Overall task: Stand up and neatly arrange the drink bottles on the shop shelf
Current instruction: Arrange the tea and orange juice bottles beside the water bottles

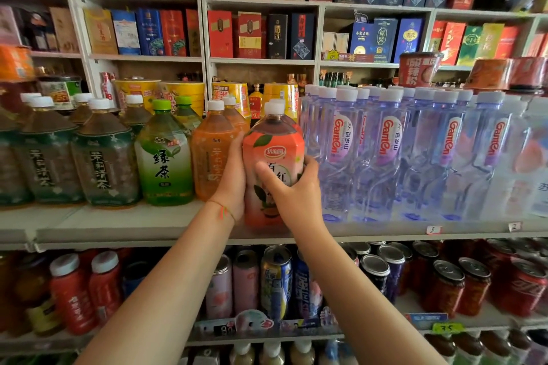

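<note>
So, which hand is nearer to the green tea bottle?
Left. The left hand holds the peach bottle's left side, one orange bottle from the green tea bottle; the right hand holds its front-right side, farther off.

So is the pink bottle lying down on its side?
No, the pink bottle stands upright on the shelf, white cap on top, with the left hand and right hand gripping its sides.
</note>
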